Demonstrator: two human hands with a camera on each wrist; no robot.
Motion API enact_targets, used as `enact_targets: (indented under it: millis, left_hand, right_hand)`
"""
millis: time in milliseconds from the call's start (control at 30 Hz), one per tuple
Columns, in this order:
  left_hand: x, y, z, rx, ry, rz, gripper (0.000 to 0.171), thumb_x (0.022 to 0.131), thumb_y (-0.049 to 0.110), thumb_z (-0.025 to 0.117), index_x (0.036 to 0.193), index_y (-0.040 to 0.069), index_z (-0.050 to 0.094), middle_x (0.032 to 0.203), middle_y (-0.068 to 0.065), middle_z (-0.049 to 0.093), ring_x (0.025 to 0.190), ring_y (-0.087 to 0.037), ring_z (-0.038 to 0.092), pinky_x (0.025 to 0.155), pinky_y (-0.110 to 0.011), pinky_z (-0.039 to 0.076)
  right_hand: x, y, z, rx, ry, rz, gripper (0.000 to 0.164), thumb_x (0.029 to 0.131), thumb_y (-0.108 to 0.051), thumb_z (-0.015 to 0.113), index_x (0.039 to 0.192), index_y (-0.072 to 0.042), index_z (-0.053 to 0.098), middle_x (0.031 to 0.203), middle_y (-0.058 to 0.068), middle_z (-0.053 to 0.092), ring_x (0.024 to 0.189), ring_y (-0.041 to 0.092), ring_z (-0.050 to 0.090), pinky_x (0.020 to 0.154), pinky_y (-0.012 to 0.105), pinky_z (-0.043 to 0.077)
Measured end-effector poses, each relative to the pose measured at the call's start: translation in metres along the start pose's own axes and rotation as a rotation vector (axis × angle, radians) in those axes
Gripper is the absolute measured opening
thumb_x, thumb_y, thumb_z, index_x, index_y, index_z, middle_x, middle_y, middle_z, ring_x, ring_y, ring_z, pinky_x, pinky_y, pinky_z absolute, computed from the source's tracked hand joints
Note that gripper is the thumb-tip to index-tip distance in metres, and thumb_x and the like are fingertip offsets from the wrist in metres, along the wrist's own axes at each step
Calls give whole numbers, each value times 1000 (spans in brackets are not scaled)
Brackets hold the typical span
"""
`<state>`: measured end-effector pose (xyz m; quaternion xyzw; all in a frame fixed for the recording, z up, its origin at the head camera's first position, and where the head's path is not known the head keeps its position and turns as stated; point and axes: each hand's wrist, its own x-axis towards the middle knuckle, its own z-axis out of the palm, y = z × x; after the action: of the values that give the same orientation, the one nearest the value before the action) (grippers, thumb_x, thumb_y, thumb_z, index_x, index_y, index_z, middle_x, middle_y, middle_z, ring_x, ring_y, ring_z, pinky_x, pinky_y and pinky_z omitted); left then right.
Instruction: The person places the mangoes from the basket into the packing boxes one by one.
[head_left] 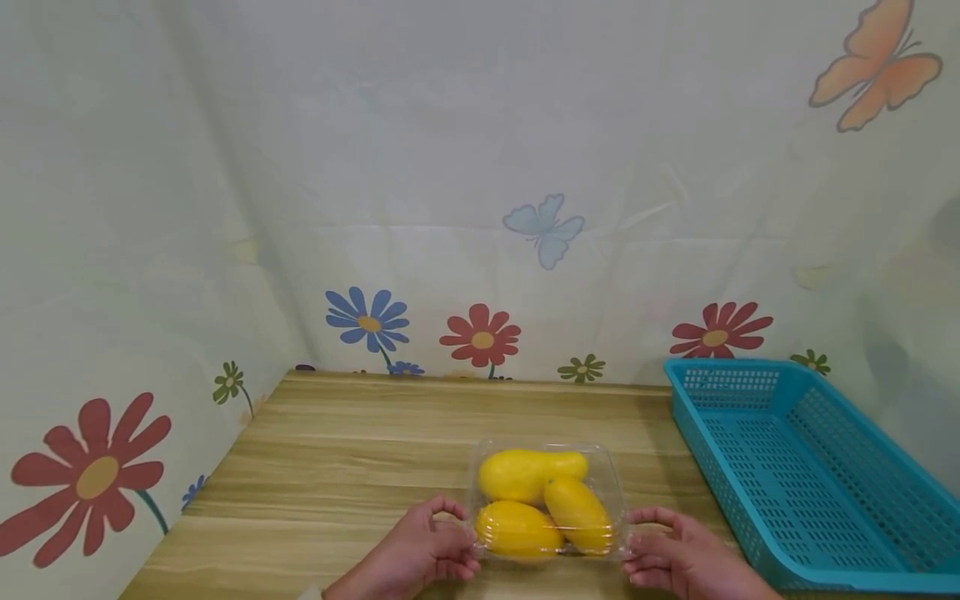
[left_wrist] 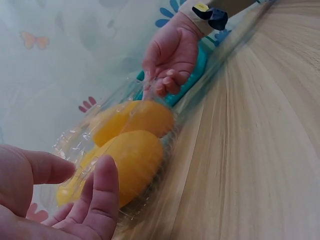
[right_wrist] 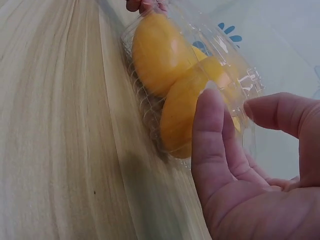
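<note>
A clear plastic clamshell box (head_left: 611, 479) stands on the wooden table, its clear lid over several smooth yellow fruits (head_left: 519, 531) that look like mangoes. My left hand (head_left: 420, 546) pinches the box's left edge near the front corner, thumb above and fingers curled below. At the opposite edge, my right hand (head_left: 682, 554) pinches the rim in the same way. In the left wrist view, the left thumb and fingers (left_wrist: 105, 195) come round the plastic edge. The right wrist view shows the right fingers (right_wrist: 209, 135) beside the fruits, against the clear wall.
A turquoise perforated plastic basket (head_left: 772, 554) stands on the right of the table (head_left: 337, 450), close to my right hand. A pale cloth (head_left: 420, 150) printed with flowers and butterflies hangs behind the table and along its left side.
</note>
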<state>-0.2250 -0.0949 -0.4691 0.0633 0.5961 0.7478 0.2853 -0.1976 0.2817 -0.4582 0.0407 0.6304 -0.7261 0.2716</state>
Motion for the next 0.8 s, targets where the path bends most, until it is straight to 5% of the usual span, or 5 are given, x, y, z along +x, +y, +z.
enact_targets:
  millis: [800]
  left_hand:
    - [0, 0, 0, 17, 43, 7, 39, 93, -6, 66, 124, -1, 42, 82, -6, 70, 70, -14, 71, 68, -27, 63]
  right_hand:
    - [3, -2, 6, -87, 91, 37, 54, 93, -5, 68, 137, 2, 37, 100, 15, 73, 81, 19, 71, 82, 31, 64]
